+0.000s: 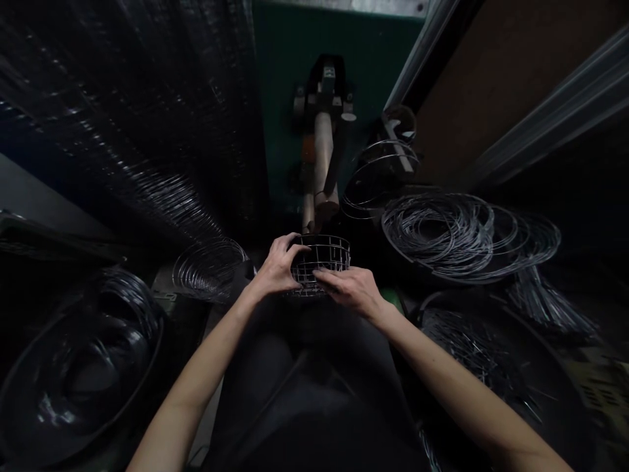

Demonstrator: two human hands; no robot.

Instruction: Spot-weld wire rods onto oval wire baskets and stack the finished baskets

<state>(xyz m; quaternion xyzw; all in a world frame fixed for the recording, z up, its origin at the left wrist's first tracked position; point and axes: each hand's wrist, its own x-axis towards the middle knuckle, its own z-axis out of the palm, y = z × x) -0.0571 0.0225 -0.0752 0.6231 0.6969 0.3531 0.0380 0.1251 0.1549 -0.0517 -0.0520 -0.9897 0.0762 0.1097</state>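
Note:
A small round wire basket [337, 252] is between my two hands, just below the front end of a machine's metal arm [323, 151]. My left hand [281, 265] grips the basket's left side, its thumb and fingers curved around the wire rim. On the near right side, my right hand [356, 288] has its fingers pressed together against the basket's wires. The fingertips of the right hand partly cover the front of the basket, so I cannot make out whether they also pinch a loose wire.
Wire rings [442, 229] lie heaped on a round holder to the right. Below it, a dark tub [550, 354] contains short cut wires. At left stand another tub [157, 341] with coiled wire and a stack of rings [209, 265]. A green machine body [378, 59] rises ahead.

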